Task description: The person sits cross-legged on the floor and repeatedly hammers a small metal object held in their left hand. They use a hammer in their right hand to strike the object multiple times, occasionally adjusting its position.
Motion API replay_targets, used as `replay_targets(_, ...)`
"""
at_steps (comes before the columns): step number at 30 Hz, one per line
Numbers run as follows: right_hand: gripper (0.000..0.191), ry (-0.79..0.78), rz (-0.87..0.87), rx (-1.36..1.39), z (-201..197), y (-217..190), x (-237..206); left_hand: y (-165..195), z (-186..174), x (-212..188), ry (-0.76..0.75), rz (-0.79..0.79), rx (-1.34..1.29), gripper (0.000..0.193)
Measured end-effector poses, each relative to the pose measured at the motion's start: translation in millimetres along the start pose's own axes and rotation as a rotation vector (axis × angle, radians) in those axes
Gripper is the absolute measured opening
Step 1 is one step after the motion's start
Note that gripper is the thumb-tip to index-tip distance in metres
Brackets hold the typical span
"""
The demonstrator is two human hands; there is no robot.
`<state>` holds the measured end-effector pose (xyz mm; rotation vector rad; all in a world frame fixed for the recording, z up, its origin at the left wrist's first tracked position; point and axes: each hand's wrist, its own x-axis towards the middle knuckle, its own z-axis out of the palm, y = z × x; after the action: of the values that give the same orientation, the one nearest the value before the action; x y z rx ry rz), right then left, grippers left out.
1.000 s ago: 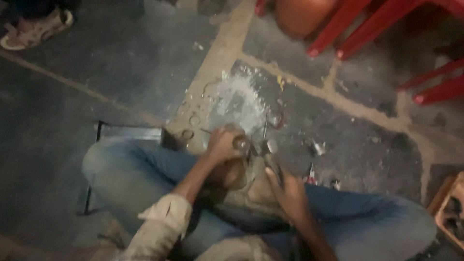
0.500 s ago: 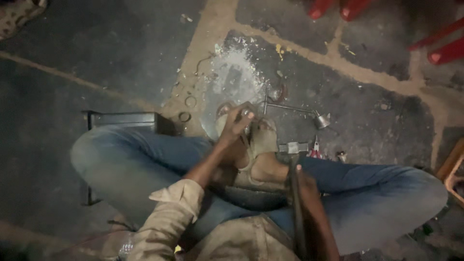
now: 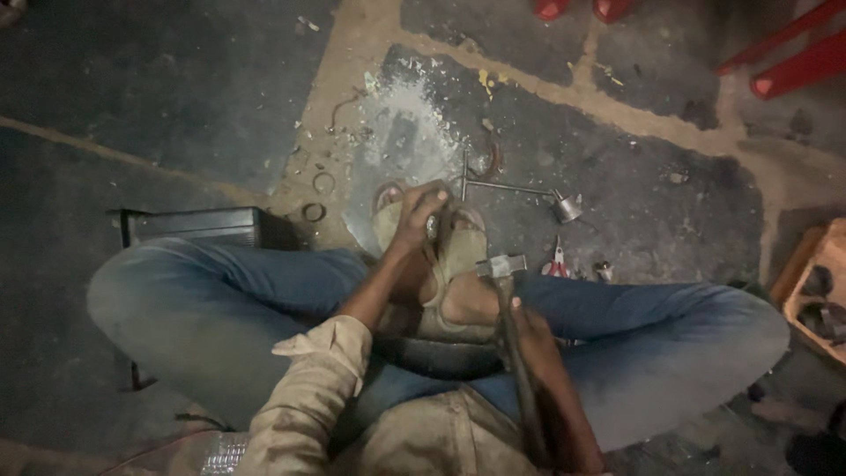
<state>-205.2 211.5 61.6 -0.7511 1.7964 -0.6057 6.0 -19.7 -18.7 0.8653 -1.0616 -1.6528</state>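
The small metal piece (image 3: 431,226) pinched in the left hand (image 3: 416,219) is mostly covered by the fingers, so its shape cannot be made out. It is held low over the sandalled feet (image 3: 458,256), in front of the crossed legs. The right hand (image 3: 529,339) is wrapped round the handle of a hammer (image 3: 500,266); the lower handle is lost in shadow against the arm. The hammer head is raised just beside the left hand. A wooden box (image 3: 797,273) is cut off at the right edge; dark, indistinct items are seen inside. A T-shaped wrench (image 3: 515,187) and red-handled pliers (image 3: 556,262) lie on the floor nearby.
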Motion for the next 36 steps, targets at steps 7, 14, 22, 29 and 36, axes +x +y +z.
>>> replay_targets(7,0.064,-0.030,0.007,0.069,-1,-14,-9,20,6,-3,0.001,0.091,0.094,0.041)
replay_targets(14,0.053,0.035,-0.094,-0.017,-2,-54,-28,38,16,-6,-0.149,0.092,0.194,0.026)
replay_targets(22,0.041,0.169,-0.651,-0.114,-24,-145,-68,36,31,-8,-0.056,0.151,0.279,0.022)
replay_targets(29,0.046,0.187,-0.680,-0.386,-13,-196,-60,31,35,-2,-0.094,0.133,0.309,0.032)
replay_targets(36,0.050,0.288,-0.623,-0.605,-20,-170,-27,5,45,-2,-0.030,0.072,0.372,0.036)
